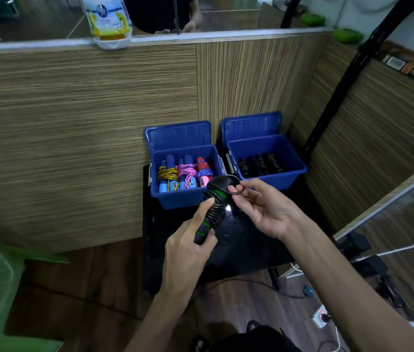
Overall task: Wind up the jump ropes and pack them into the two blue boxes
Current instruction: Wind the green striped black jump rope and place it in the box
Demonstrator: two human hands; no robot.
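With the left hand (188,247) gripping the black jump rope (213,207) handles above the 2 blue boxes (266,162), the right hand (259,207), pinching the last loop (236,185), should tuck it tightly.

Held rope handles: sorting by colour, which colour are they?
Black with green bands, head view; matches the right box.
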